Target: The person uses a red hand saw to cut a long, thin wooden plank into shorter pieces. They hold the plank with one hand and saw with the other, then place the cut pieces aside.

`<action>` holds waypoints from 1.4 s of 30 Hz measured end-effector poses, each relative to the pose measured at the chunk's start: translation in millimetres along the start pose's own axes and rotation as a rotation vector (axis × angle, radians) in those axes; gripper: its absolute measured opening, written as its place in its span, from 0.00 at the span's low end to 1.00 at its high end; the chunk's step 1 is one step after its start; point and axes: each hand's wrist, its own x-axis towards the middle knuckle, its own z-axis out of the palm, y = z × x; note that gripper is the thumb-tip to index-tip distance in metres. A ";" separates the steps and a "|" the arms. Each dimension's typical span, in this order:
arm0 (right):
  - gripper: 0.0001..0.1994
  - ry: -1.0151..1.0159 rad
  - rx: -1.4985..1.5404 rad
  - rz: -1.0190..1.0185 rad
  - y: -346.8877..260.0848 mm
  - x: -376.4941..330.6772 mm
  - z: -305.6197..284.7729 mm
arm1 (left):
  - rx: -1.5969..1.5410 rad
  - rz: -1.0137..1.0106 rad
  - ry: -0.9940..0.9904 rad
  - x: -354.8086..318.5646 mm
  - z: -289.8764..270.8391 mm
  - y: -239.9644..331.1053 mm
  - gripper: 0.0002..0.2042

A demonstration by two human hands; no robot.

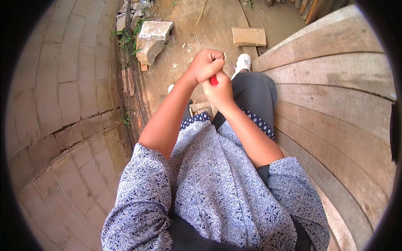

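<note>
Both my hands are closed and pressed together in front of me, over the ground. My left hand (205,66) is a fist on the upper left, with its thumb side against the other hand. Just below and to the right, my right hand (219,91) is wrapped round a red handle-like piece (214,80). Only a short bit of that piece shows between the two fists. The rest of it is hidden by the fingers, so its kind is unclear. Whatever the left fingers grip, if anything, cannot be seen.
A block wall (67,96) rises on the left, with thin dark rods (133,96) along its foot. Stone blocks (154,39) lie ahead on the left. Stacked wooden planks (331,71) stand close on the right. A short board (249,37) lies beyond my white shoe (243,62).
</note>
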 end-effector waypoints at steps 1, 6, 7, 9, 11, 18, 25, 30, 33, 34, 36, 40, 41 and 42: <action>0.08 -0.006 -0.032 -0.038 11.8 -10.7 0.1 | 0.072 -0.002 0.025 -9.0 6.6 2.0 0.12; 0.09 -0.085 0.034 -0.032 -3.0 -111.6 -44.6 | 0.173 0.190 0.041 -74.1 64.5 70.1 0.11; 0.08 -0.002 0.036 -0.153 -23.4 -127.6 -57.1 | 0.294 0.270 0.083 -88.7 79.6 82.2 0.11; 0.08 -0.052 0.069 -0.107 -33.2 -136.9 -70.8 | 0.332 0.200 0.104 -100.8 90.9 99.8 0.10; 0.08 -0.057 0.102 -0.079 -35.2 -135.7 -72.4 | 0.290 0.148 0.089 -97.9 88.9 102.7 0.10; 0.09 -0.012 0.019 0.048 4.9 -21.4 -15.6 | 0.134 -0.303 0.164 -6.9 31.1 35.5 0.13; 0.09 0.032 -0.025 -0.062 11.7 -13.7 0.0 | 0.077 -0.085 0.138 3.0 16.3 -2.8 0.14; 0.08 -0.046 0.039 -0.099 -18.6 -129.4 -57.1 | 0.224 -0.011 0.136 -92.2 89.0 82.8 0.11; 0.05 -0.121 0.102 -0.048 -22.8 -151.5 -74.6 | 0.265 0.068 0.130 -105.1 103.7 103.1 0.14; 0.05 -0.114 0.140 -0.036 -23.8 -152.8 -74.7 | 0.237 0.031 0.142 -102.4 102.5 108.5 0.15; 0.04 -0.095 0.214 -0.008 -36.0 -151.2 -73.5 | 0.266 0.042 0.098 -99.8 96.2 112.8 0.15; 0.05 0.031 0.181 -0.103 -19.6 -108.1 -43.5 | 0.176 0.082 0.171 -72.9 78.5 69.3 0.17; 0.07 -0.001 0.109 -0.092 -8.2 -77.5 -33.8 | 0.174 -0.022 0.186 -50.1 63.2 49.5 0.17; 0.08 -0.044 0.041 -0.069 1.7 -49.2 -21.0 | 0.170 -0.141 0.206 -30.6 43.2 27.7 0.17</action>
